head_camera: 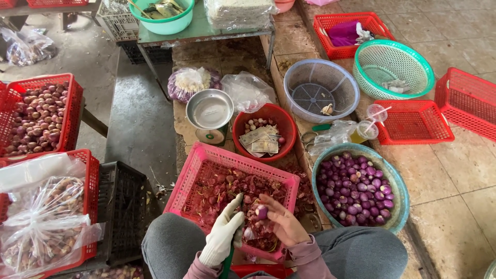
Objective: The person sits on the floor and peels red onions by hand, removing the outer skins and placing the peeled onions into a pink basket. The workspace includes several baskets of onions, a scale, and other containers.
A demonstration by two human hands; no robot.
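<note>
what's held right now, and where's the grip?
Right hand pinches a small peeled purple shallot at its sides with the fingertips. Gloved left hand grips a green-handled tool; blade hidden.

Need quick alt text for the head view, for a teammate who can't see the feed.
A bare right hand holds a purple shallot beside a white-gloved left hand, over a pink basket of peels. A teal basin of peeled shallots stands at right, red crates of unpeeled ones at left.

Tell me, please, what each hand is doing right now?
Left hand: gloved, closed on a green-handled tool.
Right hand: bare, holding a shallot.
</note>
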